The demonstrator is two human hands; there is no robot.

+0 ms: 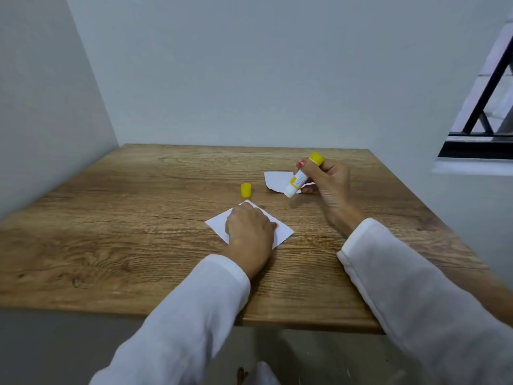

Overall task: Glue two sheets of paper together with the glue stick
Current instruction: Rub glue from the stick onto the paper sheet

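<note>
My right hand [329,180] grips a white glue stick [298,182] with a yellow base. The stick is uncapped, tilted, its open end pointing down and left above the table. Its yellow cap [246,190] stands alone on the wood. A small white paper sheet [283,232] lies near the table's middle, and my left hand [249,232] rests flat on it, covering most of it. A second white sheet [274,180] lies further back, partly behind the glue stick and my right hand.
The wooden table [138,232] stands in a corner, with grey walls at the left and the back. A window with a black frame [480,107] is at the right. The table's front edge runs just below my sleeves.
</note>
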